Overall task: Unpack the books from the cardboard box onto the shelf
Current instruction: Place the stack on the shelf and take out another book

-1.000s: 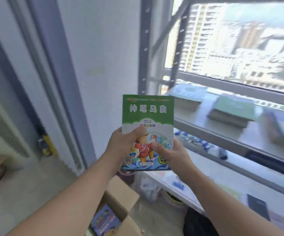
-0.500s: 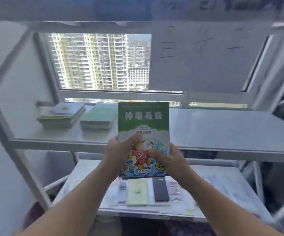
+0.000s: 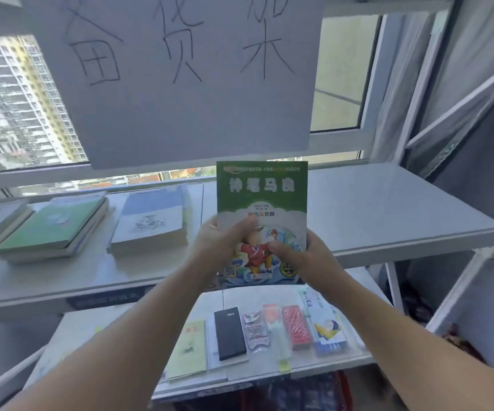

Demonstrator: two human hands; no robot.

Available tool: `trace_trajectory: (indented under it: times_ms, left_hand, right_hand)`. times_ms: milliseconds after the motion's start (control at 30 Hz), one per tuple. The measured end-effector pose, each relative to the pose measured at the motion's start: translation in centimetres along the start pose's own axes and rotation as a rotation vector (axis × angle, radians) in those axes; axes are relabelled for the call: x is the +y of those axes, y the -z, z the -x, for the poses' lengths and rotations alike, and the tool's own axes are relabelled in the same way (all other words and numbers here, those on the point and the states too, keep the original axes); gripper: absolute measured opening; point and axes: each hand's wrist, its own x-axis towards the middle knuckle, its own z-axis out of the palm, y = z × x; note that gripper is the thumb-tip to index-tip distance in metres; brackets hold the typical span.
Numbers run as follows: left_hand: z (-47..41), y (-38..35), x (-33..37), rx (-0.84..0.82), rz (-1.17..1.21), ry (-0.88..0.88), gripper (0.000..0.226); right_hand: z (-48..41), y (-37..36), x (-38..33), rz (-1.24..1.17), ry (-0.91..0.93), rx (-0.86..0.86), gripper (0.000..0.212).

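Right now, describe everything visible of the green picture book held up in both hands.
The green paperback picture book is thin, with a glossy paper cover: a green top band with white Chinese title characters, below it a cartoon figure in red, a QR code lower left. It stands upright, cover towards the camera, in the air before the white shelf, not resting on it. The left hand grips its left edge and the right hand its right edge, thumbs on the cover.
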Motion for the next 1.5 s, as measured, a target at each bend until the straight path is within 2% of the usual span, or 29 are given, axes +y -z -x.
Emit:
trace_trajectory:
  times_ms: [167, 267, 400, 533, 667, 767, 900, 1033, 1200, 1300, 1367, 1433, 1500]
  left_hand:
    - [-5.8, 0.7, 1.8, -0.06, 0.006, -0.089, 0.04]
    - [-8.7, 1.7, 2.1, -0.12, -0.007, -0.137, 0.048]
    - [-10.7, 2.5, 0.6, -0.14, -0.092, -0.118, 0.045]
    - [-11.4, 2.6, -2.1, -0.113, -0.164, -0.065, 0.038]
    - [-12.3, 2.2, -1.9, -0.015, -0.225, -0.04, 0.023]
    - [-13.7, 2.6, -1.1, 0.061, -0.288, 0.028, 0.031]
    - [-14.9, 2.6, -1.9, 0.168, -0.477, 0.247, 0.043]
    - [-15.6, 2.2, -3.1, 0.241, -0.478, 0.275, 0.034]
    - [-15.7, 2.7, -2.1, 0.285, -0.472, 0.265, 0.033]
    - [-15.6, 3.6, -0.8, 0.289, -0.506, 0.243, 0.036]
    - [-15.4, 4.4, -0.4, 0.268, -0.515, 0.245, 0.035]
    - [-14.9, 5.0, -0.5, 0.253, -0.512, 0.254, 0.015]
    - [-14.3, 4.8, -0.7, 0.269, -0.464, 0.239, 0.027]
  right_hand:
    - [-6.0, 0.5, -1.8, -0.014, 0.055, 0.018, 0.047]
    - [-9.1, 0.3, -2.1, -0.027, 0.091, 0.03, 0.049]
    - [-11.4, 0.3, 0.0, 0.068, 0.07, 0.003, 0.051]
    - [-12.4, 0.4, 1.8, 0.209, 0.057, -0.054, 0.055]
    - [-13.7, 0.5, 1.1, 0.324, 0.049, -0.077, 0.058]
    - [-14.9, 0.4, 0.6, 0.283, -0.083, -0.111, 0.061]
    - [-16.2, 0.4, 0.3, 0.248, -0.279, -0.132, 0.044]
    - [-16.6, 0.3, -0.6, 0.15, -0.394, -0.135, 0.045]
    - [-17.1, -1.2, -1.0, 0.141, -0.381, -0.126, 0.024]
    - [-17.4, -2.1, -1.3, 0.2, -0.341, -0.12, 0.026]
    - [-17.4, -2.5, -1.4, 0.243, -0.318, -0.12, 0.015]
    - [-17.6, -2.7, -1.1, 0.266, -0.319, -0.106, 0.018]
    - [-17.7, -2.9, -0.8, 0.298, -0.31, -0.102, 0.015]
